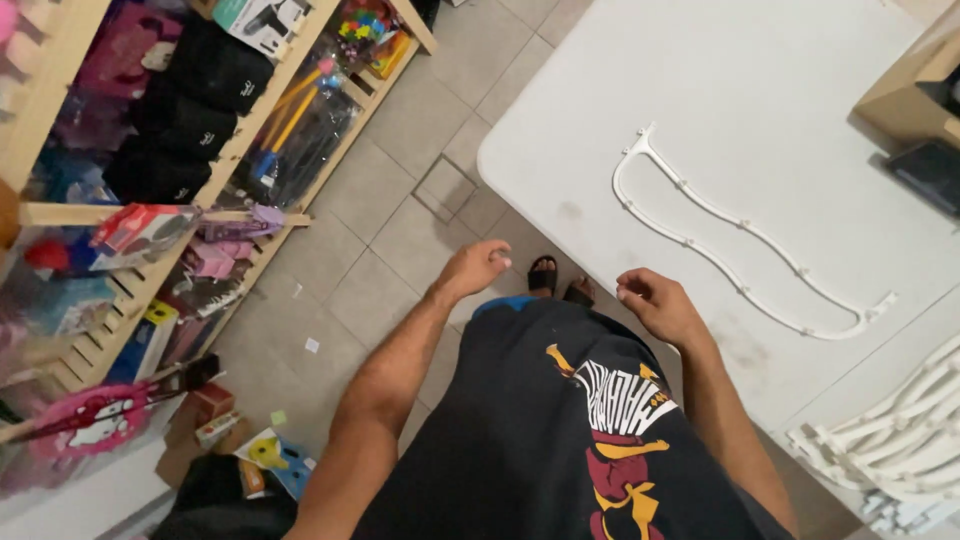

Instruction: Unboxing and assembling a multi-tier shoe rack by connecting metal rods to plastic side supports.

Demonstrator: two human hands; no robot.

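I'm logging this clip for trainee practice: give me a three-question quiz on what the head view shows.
1. True or false: the left hand holds the white curved plastic strip.
2. Which hand is nearer the white table? A) left B) right
3. Fill in: a pile of more white strips lies at the table's lower ___ corner of the view.

Key: 1 false, both hands are empty and off the table, the right hand loosely curled near its edge. 2 B. 3 right.
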